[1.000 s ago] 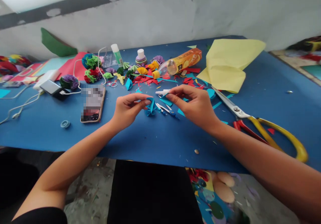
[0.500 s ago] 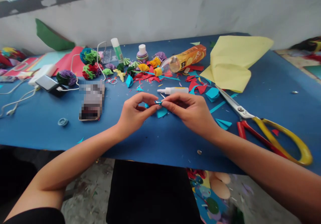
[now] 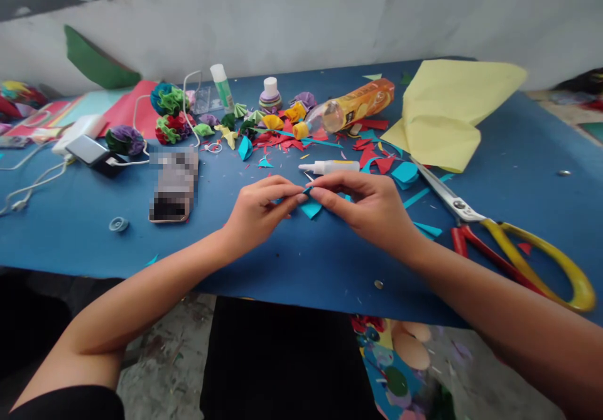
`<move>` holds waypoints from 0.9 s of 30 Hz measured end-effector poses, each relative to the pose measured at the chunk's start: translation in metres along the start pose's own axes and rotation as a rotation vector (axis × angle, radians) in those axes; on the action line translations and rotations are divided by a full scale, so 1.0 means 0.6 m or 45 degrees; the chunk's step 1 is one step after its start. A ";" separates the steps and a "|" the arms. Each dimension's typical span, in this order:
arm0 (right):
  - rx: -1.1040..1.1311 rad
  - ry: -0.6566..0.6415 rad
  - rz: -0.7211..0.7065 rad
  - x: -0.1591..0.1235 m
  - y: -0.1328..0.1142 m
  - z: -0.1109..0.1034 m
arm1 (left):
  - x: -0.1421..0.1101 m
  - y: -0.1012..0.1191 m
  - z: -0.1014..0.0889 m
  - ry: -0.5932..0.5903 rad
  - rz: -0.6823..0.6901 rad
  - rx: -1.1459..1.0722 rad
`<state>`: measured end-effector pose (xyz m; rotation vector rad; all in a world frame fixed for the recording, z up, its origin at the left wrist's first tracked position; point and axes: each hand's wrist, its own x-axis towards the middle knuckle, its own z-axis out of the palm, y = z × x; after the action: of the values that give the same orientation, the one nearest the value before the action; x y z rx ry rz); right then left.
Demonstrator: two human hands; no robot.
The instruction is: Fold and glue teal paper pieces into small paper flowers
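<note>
Both hands meet over the blue table [image 3: 301, 269], fingertips pinched on a small piece of blue paper [image 3: 308, 191]. My left hand [image 3: 259, 210] grips its left side between thumb and forefinger. From the other side my right hand [image 3: 365, 200] pinches it the same way. The fingertips cover most of the piece. Just below them shows a cut blue paper petal [image 3: 311, 208]; whether it is joined to the held piece I cannot tell. Behind the hands lies a white glue tube [image 3: 335, 167] with its nozzle pointing left.
Large scissors [image 3: 464, 210] with red and yellow handles lie at the right, by yellow paper [image 3: 445, 115]. An orange-labelled bottle [image 3: 351, 107], a glue stick [image 3: 222, 88] and red paper scraps [image 3: 285, 140] are at the back. A phone [image 3: 173, 184] and a power bank [image 3: 89, 150] sit left.
The fingertips have closed tighter over the small paper piece, and the hands have shifted slightly right in view. The camera view has shifted a little; the table items look unmoved.
</note>
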<state>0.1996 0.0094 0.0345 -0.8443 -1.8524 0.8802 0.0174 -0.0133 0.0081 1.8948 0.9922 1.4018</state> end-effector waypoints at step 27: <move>-0.473 -0.134 -0.304 0.001 0.010 -0.011 | 0.000 0.009 -0.003 -0.013 0.108 0.331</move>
<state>0.2069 0.0144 0.0320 -0.7862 -2.1958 0.4439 0.0166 -0.0162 0.0129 2.1522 1.1477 1.3624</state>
